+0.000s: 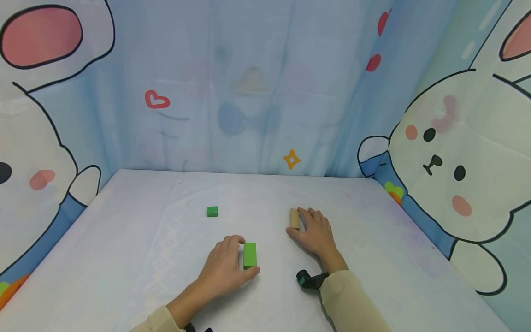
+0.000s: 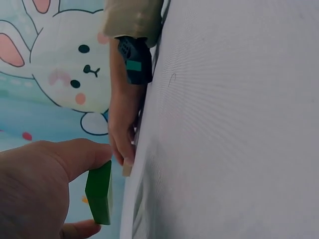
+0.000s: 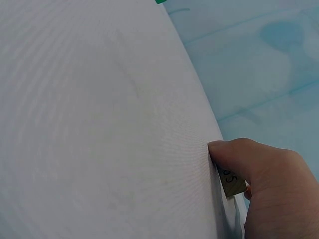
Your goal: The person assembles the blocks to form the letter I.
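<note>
My left hand point(image 1: 226, 265) pinches a green rectangular block point(image 1: 250, 255) by its two ends, between thumb and fingertip. The left wrist view shows that green block point(image 2: 99, 193) edge-on; whether it touches the tabletop I cannot tell. Farther off to the right, my right hand point(image 1: 317, 234) holds a small wooden block point(image 1: 295, 218), its thumb at the near end and its fingers at the far end. Dark printed marks show on the wooden block point(image 3: 232, 182) in the right wrist view. A smaller green block point(image 1: 212, 211) lies untouched beyond my left hand.
A white cloth covers the table point(image 1: 166, 221). Behind it hangs a blue curtain point(image 1: 257, 83) printed with cartoon rabbits, meeting the table's back edge. A black device point(image 1: 311, 279) is strapped at the right wrist, close over the table.
</note>
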Tool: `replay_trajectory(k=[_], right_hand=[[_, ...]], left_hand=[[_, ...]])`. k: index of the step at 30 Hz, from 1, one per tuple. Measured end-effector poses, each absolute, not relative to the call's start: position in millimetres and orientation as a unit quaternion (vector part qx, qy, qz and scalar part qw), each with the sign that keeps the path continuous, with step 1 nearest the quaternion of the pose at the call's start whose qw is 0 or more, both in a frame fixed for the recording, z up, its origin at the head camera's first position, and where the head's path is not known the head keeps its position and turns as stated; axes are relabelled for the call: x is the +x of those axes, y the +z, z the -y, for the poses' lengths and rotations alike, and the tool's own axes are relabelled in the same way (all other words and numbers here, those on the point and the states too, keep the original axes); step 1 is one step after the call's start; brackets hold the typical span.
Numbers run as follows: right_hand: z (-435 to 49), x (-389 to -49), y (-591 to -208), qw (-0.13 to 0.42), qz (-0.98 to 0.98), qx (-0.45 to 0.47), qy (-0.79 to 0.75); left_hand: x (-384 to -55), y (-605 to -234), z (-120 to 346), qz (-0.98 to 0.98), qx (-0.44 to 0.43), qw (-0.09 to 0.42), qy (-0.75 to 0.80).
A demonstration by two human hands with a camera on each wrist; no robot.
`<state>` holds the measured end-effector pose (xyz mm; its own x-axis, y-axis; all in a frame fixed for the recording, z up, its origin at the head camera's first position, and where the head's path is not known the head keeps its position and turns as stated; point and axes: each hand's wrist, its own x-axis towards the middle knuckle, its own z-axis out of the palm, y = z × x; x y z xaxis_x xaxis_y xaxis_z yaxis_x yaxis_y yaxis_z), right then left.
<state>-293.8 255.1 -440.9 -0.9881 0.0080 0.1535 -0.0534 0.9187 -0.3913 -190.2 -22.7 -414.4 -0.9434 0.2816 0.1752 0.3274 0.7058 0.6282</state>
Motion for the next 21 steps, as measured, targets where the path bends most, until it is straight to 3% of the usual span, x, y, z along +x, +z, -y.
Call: replay_trajectory(k=[21], right_hand=[[-255.4,-296.3,-442.8,0.072,0.978,0.013,0.196]], left_hand=[[-181.9,-421.4,18.1,0.942,-0.192,0.030,-0.275]])
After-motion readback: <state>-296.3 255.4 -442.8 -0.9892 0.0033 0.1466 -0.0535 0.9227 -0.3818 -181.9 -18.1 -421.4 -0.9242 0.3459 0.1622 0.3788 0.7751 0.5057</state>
